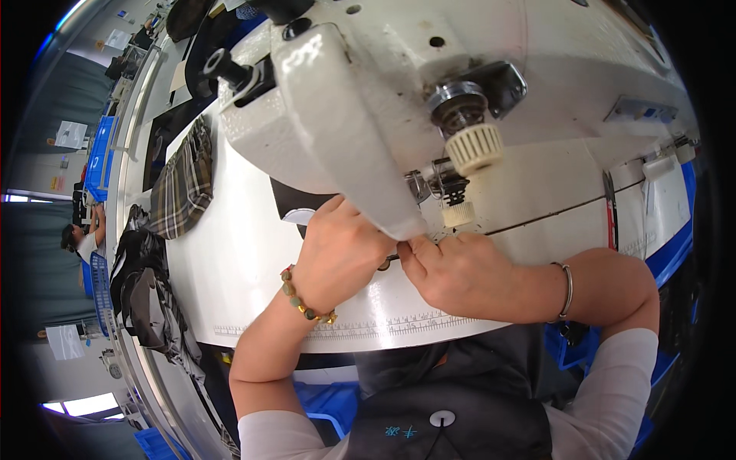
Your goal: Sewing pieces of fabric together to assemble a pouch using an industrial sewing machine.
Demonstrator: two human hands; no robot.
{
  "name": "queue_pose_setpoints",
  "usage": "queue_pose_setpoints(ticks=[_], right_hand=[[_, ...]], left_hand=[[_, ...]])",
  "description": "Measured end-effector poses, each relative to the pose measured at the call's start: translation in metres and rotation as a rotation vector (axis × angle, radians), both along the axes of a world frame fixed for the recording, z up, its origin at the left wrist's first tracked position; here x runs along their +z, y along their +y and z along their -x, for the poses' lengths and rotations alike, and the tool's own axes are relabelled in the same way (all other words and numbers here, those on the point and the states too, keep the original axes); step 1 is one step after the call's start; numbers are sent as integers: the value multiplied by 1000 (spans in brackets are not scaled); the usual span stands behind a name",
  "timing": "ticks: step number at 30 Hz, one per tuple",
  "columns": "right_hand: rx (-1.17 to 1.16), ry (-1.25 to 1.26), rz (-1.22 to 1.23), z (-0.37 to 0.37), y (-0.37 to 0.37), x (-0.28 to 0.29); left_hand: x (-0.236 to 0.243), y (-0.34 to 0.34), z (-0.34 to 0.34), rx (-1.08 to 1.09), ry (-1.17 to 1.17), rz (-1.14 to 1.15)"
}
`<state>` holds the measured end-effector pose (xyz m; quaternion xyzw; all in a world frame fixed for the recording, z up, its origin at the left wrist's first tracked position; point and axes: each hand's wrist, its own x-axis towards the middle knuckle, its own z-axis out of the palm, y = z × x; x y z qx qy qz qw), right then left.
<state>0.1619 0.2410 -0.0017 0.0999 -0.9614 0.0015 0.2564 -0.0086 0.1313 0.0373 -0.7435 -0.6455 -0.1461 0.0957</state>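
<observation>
The left hand and the right hand meet low at the front of a white sewing machine, knuckles up and fingers curled in. Their fingertips come together under the blunt lower end of the machine's glossy, rounded front piece; what they pinch there, if anything, is hidden, so I cannot tell whether either grip is clamped on something. A small round dark part shows just under the left hand's fingers.

Just beside the left hand, partly behind it and the machine, a flat black piece lies on the white tabletop. It looks matte and smooth, with a pale, curved shape at its lower edge; its full outline cannot be seen.

The left wrist carries a beaded bracelet, the right a silver bangle. Above the right hand sit two cream ribbed knobs, one larger than the other. A printed ruler scale runs along the tabletop's near edge. Farther left lie a brown plaid cloth and a heap of dark fabric; beyond them is a co-worker.
</observation>
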Motion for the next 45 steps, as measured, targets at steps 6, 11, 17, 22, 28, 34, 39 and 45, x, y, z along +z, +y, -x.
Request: queue_pose_setpoints(ticks=[6,11,17,22,28,34,39,45], right_hand=[[-74,-34,32,8,5,-5],[-60,-46,67,10,9,-3],[-34,-111,193,10,8,2],[22,-110,216,10,7,3],[15,-110,180,9,6,2],[-18,-111,88,6,6,1],[-25,-93,50,5,6,2],[136,-37,-11,-10,-6,10]], left_hand=[[-7,2,0,126,117,29],[-11,-2,3,164,80,72],[-14,-3,17,229,-153,76],[-9,-4,-2,203,-36,147],[-7,-1,-16,206,9,97],[-14,4,-19,217,92,53],[-9,-3,-28,281,122,172],[3,-18,-32,255,-95,215]])
